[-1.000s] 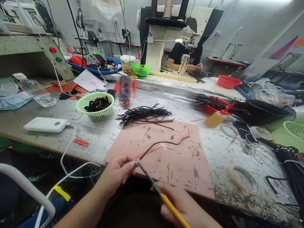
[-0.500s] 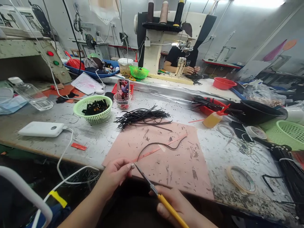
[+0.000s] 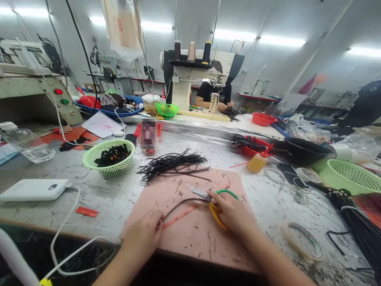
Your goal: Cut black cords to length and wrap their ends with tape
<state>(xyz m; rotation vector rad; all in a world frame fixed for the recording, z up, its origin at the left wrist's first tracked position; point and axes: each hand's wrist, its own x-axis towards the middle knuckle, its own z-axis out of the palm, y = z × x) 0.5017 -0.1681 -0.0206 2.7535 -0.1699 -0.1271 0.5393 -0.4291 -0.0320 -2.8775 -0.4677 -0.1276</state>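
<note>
My left hand [image 3: 144, 230] is closed in a pinch on one end of a thin black cord [image 3: 181, 202], low over a pink sheet. The cord arcs across the sheet, and its far part passes under my right hand [image 3: 232, 208]. Scissors [image 3: 199, 193] with one green and one yellow handle are in my right hand, blades pointing left and a little apart. Whether that hand also touches the cord I cannot tell. Beneath the cord, an orange-pink measuring strip [image 3: 181, 215] runs diagonally on the pink sheet [image 3: 190, 234]. A pile of black cords [image 3: 172, 163] lies just beyond.
Left of the cords stands a green basket [image 3: 108, 169] of black pieces; a white power bank [image 3: 34, 190] is further left. A glue bottle [image 3: 257, 162] and a tape roll [image 3: 303, 240] are at the right. Someone sits behind the sewing machine [image 3: 183, 93].
My right hand has moved forward and up with the scissors, from my left fingertips to the cord's far part. My left hand still pinches the near end. The camera view has tilted up.
</note>
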